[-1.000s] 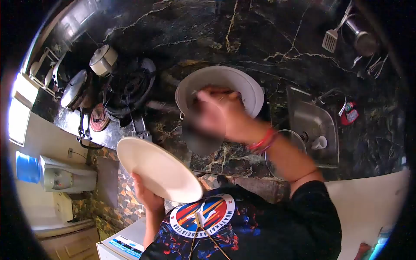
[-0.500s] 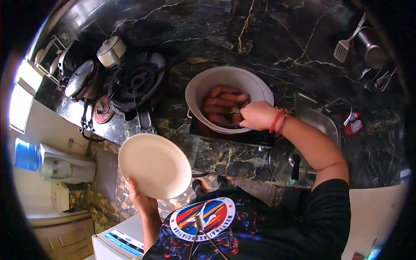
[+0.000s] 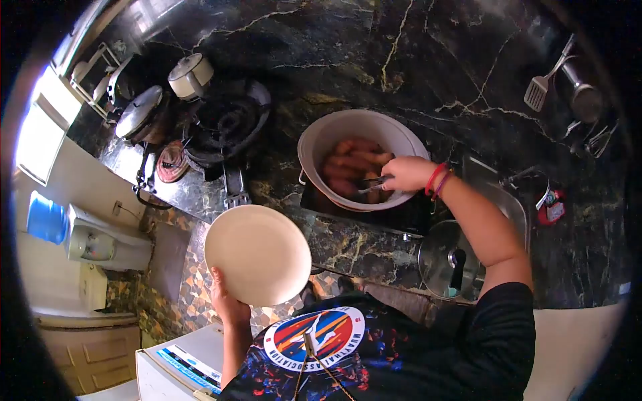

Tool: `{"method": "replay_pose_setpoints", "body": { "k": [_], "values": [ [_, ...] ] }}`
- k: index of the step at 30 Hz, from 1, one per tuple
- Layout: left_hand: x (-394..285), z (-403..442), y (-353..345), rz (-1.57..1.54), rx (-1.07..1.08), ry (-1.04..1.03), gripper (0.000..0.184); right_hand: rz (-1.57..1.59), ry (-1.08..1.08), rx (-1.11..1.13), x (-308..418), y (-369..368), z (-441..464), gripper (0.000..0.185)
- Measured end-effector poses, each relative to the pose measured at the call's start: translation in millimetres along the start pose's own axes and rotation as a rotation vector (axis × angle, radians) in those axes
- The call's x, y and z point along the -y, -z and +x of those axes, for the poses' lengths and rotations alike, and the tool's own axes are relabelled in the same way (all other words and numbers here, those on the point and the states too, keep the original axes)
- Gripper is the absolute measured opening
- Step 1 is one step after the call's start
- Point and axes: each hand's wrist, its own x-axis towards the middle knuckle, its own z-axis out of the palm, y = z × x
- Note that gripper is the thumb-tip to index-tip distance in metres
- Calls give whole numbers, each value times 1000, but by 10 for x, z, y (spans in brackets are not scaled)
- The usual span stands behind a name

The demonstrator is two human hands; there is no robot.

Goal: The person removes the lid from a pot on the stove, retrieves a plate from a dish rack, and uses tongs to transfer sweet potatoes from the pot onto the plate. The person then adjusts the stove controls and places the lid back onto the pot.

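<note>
My left hand (image 3: 229,304) grips the lower left rim of a cream oval plate (image 3: 258,255). The plate is bare and tilted toward me, out in front of the counter edge. Over the right side of a deep white pot (image 3: 309,148), my right hand (image 3: 406,175) is closed on metal tongs (image 3: 374,183). The tongs' tips reach down among several long reddish-brown pieces (image 3: 351,164) that look like sweet potatoes. Whether the tips pinch one is not clear. The pot stands on a black stove (image 3: 394,220).
A sink (image 3: 511,200) lies right of the pot, with a glass lid (image 3: 438,257) near its front. At left are a black gas burner (image 3: 234,123), a lidded pan (image 3: 142,115) and a small cream pot (image 3: 190,77). A slotted spatula (image 3: 537,92) lies at the far right.
The view has shifted, so most things sit further right. In the pot, the tongs show more plainly at the right-hand pieces. The plate stays in my left hand.
</note>
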Motion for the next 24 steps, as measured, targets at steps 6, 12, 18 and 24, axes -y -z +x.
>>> {"method": "replay_pose_setpoints", "body": {
  "k": [6, 12, 18, 24],
  "values": [
    [125, 16, 121, 574, 89, -359, 43, -195, -82, -17, 326, -95, -58, 34],
    [62, -39, 8, -13, 54, 18, 45, 123, 43, 54, -195, -76, 115, 34],
    [30, -45, 35, 135, 93, 25, 50, 643, 73, 261, -510, 54, 111, 31],
    [249, 124, 298, 438, 240, -146, 48, 828, 19, 124, -620, 235, -135, 30]
  ]
}}
